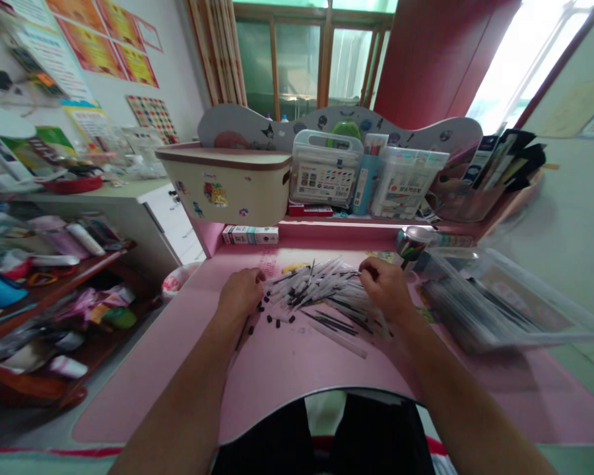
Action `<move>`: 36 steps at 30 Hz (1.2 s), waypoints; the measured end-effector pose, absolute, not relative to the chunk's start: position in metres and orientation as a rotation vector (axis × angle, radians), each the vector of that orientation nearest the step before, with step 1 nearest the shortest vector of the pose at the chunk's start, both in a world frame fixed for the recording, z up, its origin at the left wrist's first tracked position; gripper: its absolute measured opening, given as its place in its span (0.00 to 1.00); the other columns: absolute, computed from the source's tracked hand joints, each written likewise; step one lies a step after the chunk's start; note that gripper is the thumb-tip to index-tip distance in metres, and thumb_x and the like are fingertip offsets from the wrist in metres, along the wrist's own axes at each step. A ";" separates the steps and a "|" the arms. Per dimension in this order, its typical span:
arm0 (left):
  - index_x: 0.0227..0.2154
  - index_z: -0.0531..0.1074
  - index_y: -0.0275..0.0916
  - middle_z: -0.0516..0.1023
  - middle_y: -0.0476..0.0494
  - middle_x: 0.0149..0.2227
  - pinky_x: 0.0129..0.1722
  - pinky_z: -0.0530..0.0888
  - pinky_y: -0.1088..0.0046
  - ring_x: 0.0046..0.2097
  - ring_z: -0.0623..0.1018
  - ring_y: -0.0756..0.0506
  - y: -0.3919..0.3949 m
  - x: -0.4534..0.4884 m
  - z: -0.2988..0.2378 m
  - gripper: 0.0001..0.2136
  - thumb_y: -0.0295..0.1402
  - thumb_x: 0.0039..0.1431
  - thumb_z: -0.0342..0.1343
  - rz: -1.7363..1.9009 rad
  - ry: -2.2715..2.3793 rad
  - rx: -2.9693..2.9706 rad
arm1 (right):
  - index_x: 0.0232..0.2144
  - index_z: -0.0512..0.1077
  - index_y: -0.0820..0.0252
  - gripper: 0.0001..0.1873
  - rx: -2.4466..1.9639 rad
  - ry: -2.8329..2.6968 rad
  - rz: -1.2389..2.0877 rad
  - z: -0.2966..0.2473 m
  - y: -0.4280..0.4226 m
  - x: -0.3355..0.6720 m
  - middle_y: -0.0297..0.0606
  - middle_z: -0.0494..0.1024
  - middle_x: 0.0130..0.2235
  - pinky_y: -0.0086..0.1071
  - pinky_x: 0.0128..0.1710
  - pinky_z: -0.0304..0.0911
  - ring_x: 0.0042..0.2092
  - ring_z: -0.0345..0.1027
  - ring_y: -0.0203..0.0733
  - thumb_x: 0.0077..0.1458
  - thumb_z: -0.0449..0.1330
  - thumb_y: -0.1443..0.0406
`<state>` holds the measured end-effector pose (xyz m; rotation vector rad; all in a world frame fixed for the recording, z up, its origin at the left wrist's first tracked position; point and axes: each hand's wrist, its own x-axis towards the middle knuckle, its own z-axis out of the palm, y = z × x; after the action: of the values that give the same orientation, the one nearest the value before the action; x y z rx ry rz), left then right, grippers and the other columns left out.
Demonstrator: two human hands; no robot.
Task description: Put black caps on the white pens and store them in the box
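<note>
A loose pile of translucent white pen tubes (321,284) and thin black sticks (332,322) that look like pen parts lies on the pink desk (297,369). Small black caps (278,323) are scattered at its left edge. At that edge my left hand (240,293) has its fingers curled together; what they hold, if anything, is hidden. A dark thin stick (242,333) lies beside its wrist. My right hand (383,284) is pinched at the pile's right side, and the thing between its fingertips is too small to tell.
Right of the pile a clear plastic box (519,336) holds many long thin pieces. Behind it stands a can of pens (413,244). Across the back, a shelf carries a beige lidded bin (228,188) and a clear marker case (324,171). A small printed box (251,235) lies underneath.
</note>
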<state>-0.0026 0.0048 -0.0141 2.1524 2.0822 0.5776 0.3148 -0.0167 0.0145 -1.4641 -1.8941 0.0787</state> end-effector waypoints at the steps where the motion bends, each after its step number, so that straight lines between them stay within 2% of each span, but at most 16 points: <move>1: 0.31 0.78 0.41 0.83 0.38 0.34 0.38 0.74 0.65 0.37 0.80 0.39 0.005 -0.002 -0.013 0.11 0.26 0.47 0.52 0.593 2.079 2.152 | 0.27 0.72 0.57 0.08 -1.501 -1.896 0.120 0.017 -0.014 0.319 0.37 0.77 0.27 0.32 0.33 0.60 0.31 0.69 0.42 0.51 0.53 0.67; 5: 0.30 0.77 0.41 0.82 0.39 0.34 0.39 0.74 0.64 0.37 0.80 0.39 0.002 0.002 -0.004 0.10 0.28 0.49 0.52 0.749 2.008 2.148 | 0.26 0.74 0.60 0.09 -1.591 -2.073 0.247 0.025 -0.011 0.330 0.36 0.76 0.26 0.29 0.29 0.55 0.28 0.66 0.39 0.51 0.54 0.66; 8: 0.31 0.77 0.41 0.81 0.41 0.34 0.41 0.74 0.64 0.37 0.79 0.41 -0.004 0.011 0.003 0.09 0.31 0.52 0.51 0.974 1.885 2.112 | 0.25 0.76 0.60 0.09 -1.587 -2.350 0.355 0.029 -0.015 0.330 0.36 0.77 0.26 0.29 0.29 0.54 0.29 0.66 0.38 0.51 0.57 0.65; 12: 0.31 0.76 0.39 0.80 0.44 0.32 0.37 0.74 0.67 0.33 0.77 0.44 -0.018 0.034 0.002 0.09 0.36 0.56 0.53 1.196 1.629 1.946 | 0.27 0.79 0.59 0.07 -1.630 -2.568 0.288 0.031 -0.023 0.326 0.39 0.80 0.30 0.31 0.31 0.52 0.32 0.69 0.41 0.52 0.60 0.65; 15: 0.32 0.76 0.39 0.80 0.45 0.31 0.33 0.73 0.70 0.31 0.77 0.46 -0.031 0.053 0.000 0.08 0.36 0.56 0.55 1.154 1.375 1.885 | 0.30 0.79 0.58 0.07 -1.677 -2.588 0.260 0.035 -0.030 0.322 0.39 0.81 0.32 0.31 0.30 0.51 0.34 0.70 0.42 0.52 0.60 0.66; 20: 0.32 0.77 0.39 0.80 0.46 0.30 0.33 0.72 0.72 0.31 0.77 0.47 -0.045 0.069 0.000 0.06 0.32 0.56 0.55 1.073 1.199 1.979 | 0.28 0.80 0.58 0.07 -1.468 -2.792 0.553 0.048 -0.051 0.305 0.37 0.80 0.29 0.29 0.28 0.52 0.30 0.69 0.39 0.51 0.61 0.65; 23: 0.34 0.77 0.38 0.80 0.46 0.31 0.33 0.72 0.72 0.32 0.77 0.47 -0.044 0.067 -0.001 0.07 0.32 0.56 0.56 1.079 1.201 1.955 | 0.30 0.82 0.59 0.11 -1.505 -2.920 0.494 0.047 -0.063 0.290 0.42 0.81 0.30 0.30 0.28 0.53 0.31 0.71 0.42 0.50 0.60 0.62; 27: 0.35 0.77 0.38 0.79 0.46 0.31 0.32 0.71 0.72 0.32 0.76 0.47 -0.042 0.064 -0.002 0.07 0.33 0.57 0.56 1.075 1.192 1.888 | 0.33 0.82 0.63 0.14 -1.560 -2.976 0.344 0.039 -0.071 0.279 0.48 0.82 0.32 0.32 0.27 0.52 0.31 0.73 0.47 0.50 0.57 0.64; 31: 0.32 0.78 0.39 0.78 0.46 0.32 0.35 0.70 0.72 0.35 0.74 0.47 -0.045 0.067 0.005 0.05 0.32 0.55 0.59 1.060 1.101 1.929 | 0.29 0.81 0.62 0.12 -1.446 -2.916 0.443 0.038 -0.065 0.282 0.44 0.81 0.30 0.32 0.27 0.48 0.29 0.70 0.43 0.48 0.57 0.65; 34: 0.40 0.77 0.40 0.78 0.44 0.40 0.37 0.71 0.73 0.39 0.74 0.47 -0.045 0.069 0.006 0.12 0.35 0.52 0.64 1.167 1.048 1.720 | 0.25 0.77 0.62 0.07 -1.331 -2.720 0.570 0.038 -0.058 0.285 0.37 0.76 0.25 0.29 0.27 0.47 0.27 0.64 0.36 0.47 0.58 0.68; 36: 0.48 0.73 0.42 0.77 0.43 0.42 0.32 0.71 0.75 0.36 0.75 0.48 -0.044 0.071 0.003 0.21 0.38 0.51 0.66 1.207 0.977 1.394 | 0.24 0.75 0.63 0.06 -1.294 -2.553 0.634 0.036 -0.054 0.283 0.33 0.72 0.23 0.28 0.27 0.47 0.25 0.60 0.32 0.48 0.58 0.70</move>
<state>0.0708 -0.0440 0.0028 1.3945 0.9767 1.2066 0.2834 -0.0543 0.0359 -1.2944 -2.5531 0.6340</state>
